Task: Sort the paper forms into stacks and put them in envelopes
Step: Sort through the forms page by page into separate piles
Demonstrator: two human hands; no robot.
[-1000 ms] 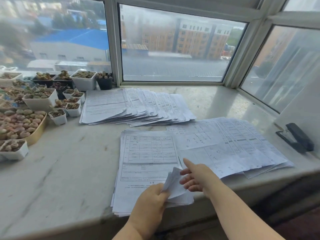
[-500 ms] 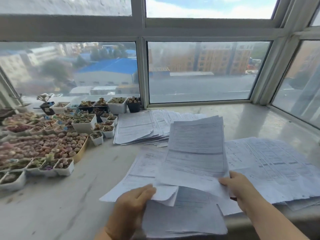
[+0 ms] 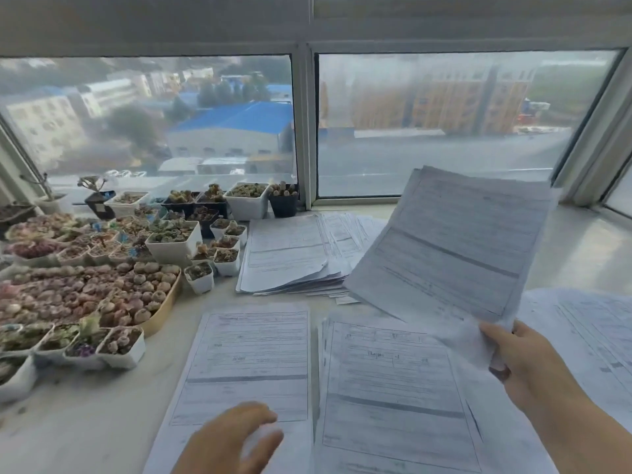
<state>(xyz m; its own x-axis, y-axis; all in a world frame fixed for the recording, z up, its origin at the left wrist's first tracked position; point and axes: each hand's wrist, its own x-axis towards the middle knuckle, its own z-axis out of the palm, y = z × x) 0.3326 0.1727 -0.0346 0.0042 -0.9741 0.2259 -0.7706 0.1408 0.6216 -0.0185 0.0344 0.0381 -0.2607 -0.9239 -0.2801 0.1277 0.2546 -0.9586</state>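
The sorting step is in hand, as I judge it: no envelope shows anywhere, so stuffing lies well ahead. The right hand (image 3: 523,367) pinches a sheaf of forms (image 3: 455,244) by its lower right corner and holds it raised, tilted, above the marble sill (image 3: 85,415) at about two o'clock from the frame's centre. The left hand (image 3: 229,439), at six o'clock, lies with loose, nearly straight fingers on the bottom edge of a single form (image 3: 249,357), holding nothing.

Just beside that sheet, at five o'clock, sits a squared stack (image 3: 386,384). A fanned stack (image 3: 290,254) lies toward twelve o'clock near the window, and spread sheets (image 3: 588,340) run off at three o'clock.

The next move, by my reckoning, calls for reading the top sheet's heading, which is too blurred here to tell, then laying the sheaf on the matching pile with its edges squared.

As for containers: white square pots (image 3: 174,242) and black pots (image 3: 284,201) at ten o'clock hold small succulents, and a long tan tray (image 3: 164,309) at nine o'clock is packed with rounded, pebble-like plants.
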